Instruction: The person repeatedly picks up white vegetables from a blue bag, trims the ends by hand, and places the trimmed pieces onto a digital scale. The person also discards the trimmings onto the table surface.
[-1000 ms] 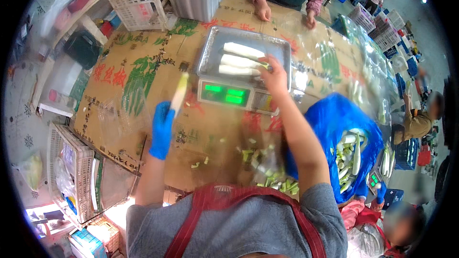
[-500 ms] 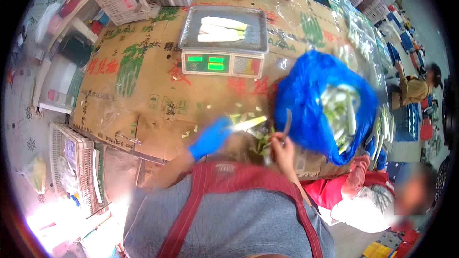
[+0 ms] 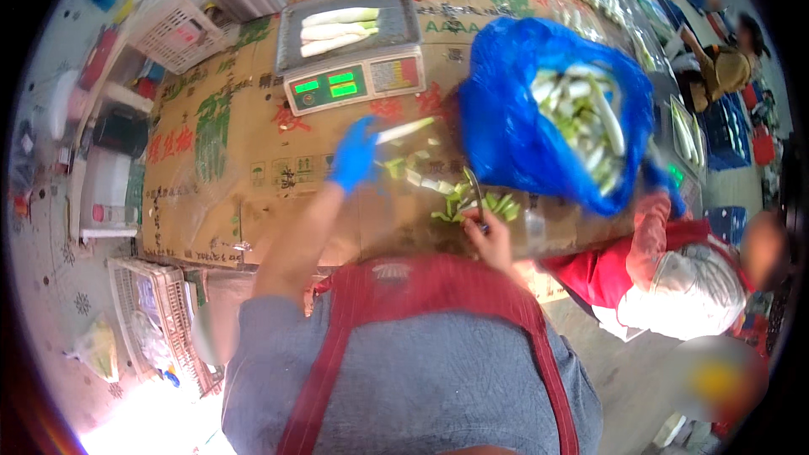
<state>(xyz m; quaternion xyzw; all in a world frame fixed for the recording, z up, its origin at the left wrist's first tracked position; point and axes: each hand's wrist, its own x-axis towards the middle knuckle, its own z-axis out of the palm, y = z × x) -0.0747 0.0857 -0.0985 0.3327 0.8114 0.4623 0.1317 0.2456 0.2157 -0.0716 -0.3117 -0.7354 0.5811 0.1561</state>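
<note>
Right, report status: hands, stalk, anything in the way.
Left hand gloved blue, gripping pale stalk. Right hand bare, holding knife. Green trimmings scattered on the cardboard-covered table; blue bag of stalks close right.

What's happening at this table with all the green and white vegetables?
A person in a red apron stands at a cardboard-covered table. Their left hand, in a blue glove, holds a pale vegetable stalk; the bare right hand holds a knife over cut green trimmings. A blue bag of stalks lies open alongside, and a scale carries several stalks.
</note>
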